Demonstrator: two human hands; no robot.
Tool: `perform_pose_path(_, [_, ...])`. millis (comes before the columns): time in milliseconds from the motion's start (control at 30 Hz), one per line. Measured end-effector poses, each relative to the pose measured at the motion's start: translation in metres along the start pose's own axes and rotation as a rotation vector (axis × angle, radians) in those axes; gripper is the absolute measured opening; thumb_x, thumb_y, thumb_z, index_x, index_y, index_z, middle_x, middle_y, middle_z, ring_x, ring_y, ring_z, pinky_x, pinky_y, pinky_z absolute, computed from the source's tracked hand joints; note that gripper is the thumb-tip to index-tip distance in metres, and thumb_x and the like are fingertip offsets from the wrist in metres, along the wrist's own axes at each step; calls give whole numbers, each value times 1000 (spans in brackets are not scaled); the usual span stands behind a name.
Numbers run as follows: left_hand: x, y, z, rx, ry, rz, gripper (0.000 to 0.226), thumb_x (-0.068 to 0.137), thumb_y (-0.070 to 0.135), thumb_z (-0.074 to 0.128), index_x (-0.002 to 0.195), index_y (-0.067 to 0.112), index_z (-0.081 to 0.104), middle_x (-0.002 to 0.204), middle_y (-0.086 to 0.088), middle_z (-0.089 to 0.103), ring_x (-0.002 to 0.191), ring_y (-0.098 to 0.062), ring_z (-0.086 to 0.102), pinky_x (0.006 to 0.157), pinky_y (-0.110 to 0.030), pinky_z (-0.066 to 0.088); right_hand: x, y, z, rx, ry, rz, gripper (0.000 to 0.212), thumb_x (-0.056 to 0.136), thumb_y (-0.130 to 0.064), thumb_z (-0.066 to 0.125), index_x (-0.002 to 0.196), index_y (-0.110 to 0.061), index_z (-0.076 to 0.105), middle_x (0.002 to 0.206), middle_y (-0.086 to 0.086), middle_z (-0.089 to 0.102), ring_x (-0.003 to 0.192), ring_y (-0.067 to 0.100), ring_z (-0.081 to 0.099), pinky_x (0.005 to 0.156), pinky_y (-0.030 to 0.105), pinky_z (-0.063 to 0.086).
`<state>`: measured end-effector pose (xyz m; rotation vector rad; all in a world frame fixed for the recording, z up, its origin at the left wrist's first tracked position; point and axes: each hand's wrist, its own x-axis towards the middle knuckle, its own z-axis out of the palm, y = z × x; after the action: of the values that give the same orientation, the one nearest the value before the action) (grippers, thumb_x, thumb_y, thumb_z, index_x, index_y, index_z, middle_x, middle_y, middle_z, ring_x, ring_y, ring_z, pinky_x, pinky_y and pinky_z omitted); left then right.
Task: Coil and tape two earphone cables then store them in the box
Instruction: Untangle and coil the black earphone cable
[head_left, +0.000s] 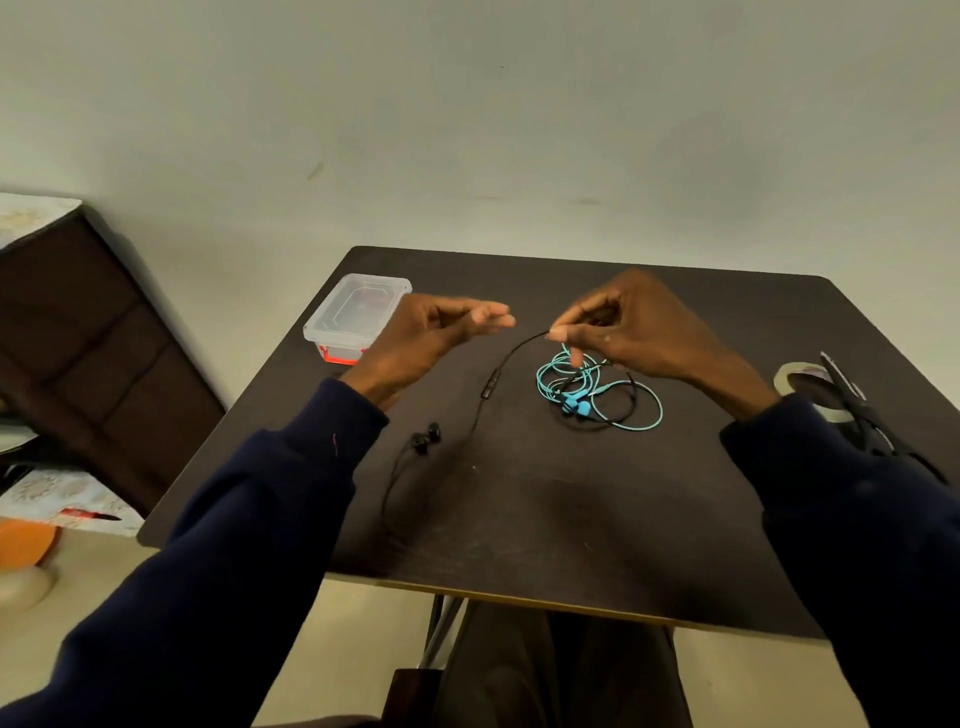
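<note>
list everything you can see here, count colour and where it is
black earphones: 1, black, table centre, cable rising to right hand
teal earphones: 1, teal, loose heap, centre-right
box: 1, clear, red clasp, lidded, table's far left corner
tape roll: 1, pale, table's right edge
scissors: 1, black, across the tape roll
table: 1, dark brown
cabinet: 1, dark brown, left of table
left hand: fingers extended, holds nothing
right hand: pinches the black earphones' cable
</note>
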<state>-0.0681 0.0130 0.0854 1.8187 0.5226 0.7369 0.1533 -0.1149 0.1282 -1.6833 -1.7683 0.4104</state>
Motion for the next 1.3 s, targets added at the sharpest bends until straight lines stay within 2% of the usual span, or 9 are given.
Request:
perform_pose_path(167, [6, 14, 13, 116, -118, 13, 25, 96, 15, 63, 102, -7, 73, 89, 0, 78, 88, -13, 73, 81, -21, 55, 11, -10, 4, 41, 33, 36, 18, 85, -31, 80, 81, -13, 76, 63, -2, 74, 41, 7, 54, 45, 21, 43])
perform_pose_path(333, [0, -1, 2, -190, 4, -141, 12, 87, 21, 69, 90, 11, 75, 93, -8, 75, 91, -26, 72, 99, -46, 54, 4, -4, 1, 31, -11, 59, 22, 89, -33, 75, 81, -12, 77, 61, 2, 73, 44, 11, 58, 46, 22, 45])
perform_pose_path(533, [-13, -40, -15, -409, 250, -375, 18, 89, 23, 69, 99, 8, 74, 90, -4, 76, 104, -27, 71, 107, -47, 48, -17, 22, -33, -13, -29, 124, 12, 92, -27, 72, 89, -17, 79, 66, 2, 74, 44, 13, 58, 50, 19, 48])
perform_pose_path(700, [-14, -55, -9, -373, 314, -457, 14, 96, 11, 63, 104, 6, 73, 97, -6, 78, 94, -20, 74, 97, -37, 56, -26, 31, -43, 18, 75, 151, 10, 89, -22, 76, 85, -14, 78, 63, 3, 72, 43, 6, 54, 47, 16, 45])
perform_pose_path(833, [-10, -50, -5, 24, 190, -378, 24, 91, -2, 66, 111, 10, 73, 113, -5, 74, 102, -10, 70, 77, -15, 55, -23, 22, -30, 97, 80, 102, 11, 90, -20, 75, 88, -10, 78, 67, 11, 72, 40, 2, 51, 43, 12, 41])
perform_pose_path(933, [-4, -34, 2, 153, 164, -177, 31, 93, 3, 65, 119, 18, 72, 122, 6, 71, 111, 0, 64, 93, -18, 52, -15, 15, -14, 110, 19, 86, 12, 91, -20, 74, 91, -9, 78, 68, 8, 72, 45, 1, 55, 43, 10, 40])
perform_pose_path(1067, [2, -10, 13, 71, 12, 29, 29, 98, 14, 61, 126, 11, 68, 126, 1, 70, 122, -5, 61, 103, -23, 48, -3, 12, 7, 94, -27, 51, 12, 89, -22, 76, 90, -10, 80, 66, 3, 73, 51, 1, 59, 50, 9, 41])
perform_pose_path(1167, [6, -4, 17, 73, -79, 62, 31, 97, 17, 63, 125, 6, 68, 111, 0, 76, 113, -8, 67, 96, -20, 51, 1, 10, 18, 79, -33, 33, 12, 89, -23, 76, 89, -12, 80, 67, 1, 74, 53, 2, 63, 54, 10, 43])
perform_pose_path(1300, [11, -9, 22, 211, -109, 119, 19, 91, 16, 70, 100, 1, 77, 86, 10, 76, 85, -5, 70, 80, -18, 55, 2, 10, 19, 103, -29, 67, 15, 88, -24, 77, 89, -9, 78, 70, 2, 76, 53, 4, 66, 51, 10, 45])
